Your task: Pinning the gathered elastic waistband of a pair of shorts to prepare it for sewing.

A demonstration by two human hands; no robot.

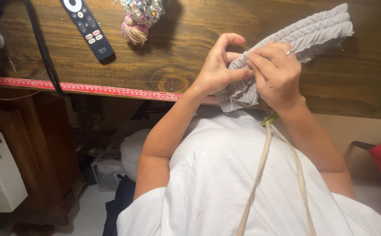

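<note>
grey ribbed fabric [306,32] lies on wooden table [155,48], long axis running far-right to near-left | left hand [219,67] and right hand [278,72] close together, both pinching its near end | equally near

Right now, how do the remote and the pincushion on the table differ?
The remote is a slim, flat, dark bar with round buttons, lying at a slant; the pincushion is a rounded soft lump stuck with coloured pin heads, with a yarn tassel at its lower end. The remote shows almost whole; the pincushion is cut off by the top edge. Both rest on the wooden table, apart from both hands.
</note>
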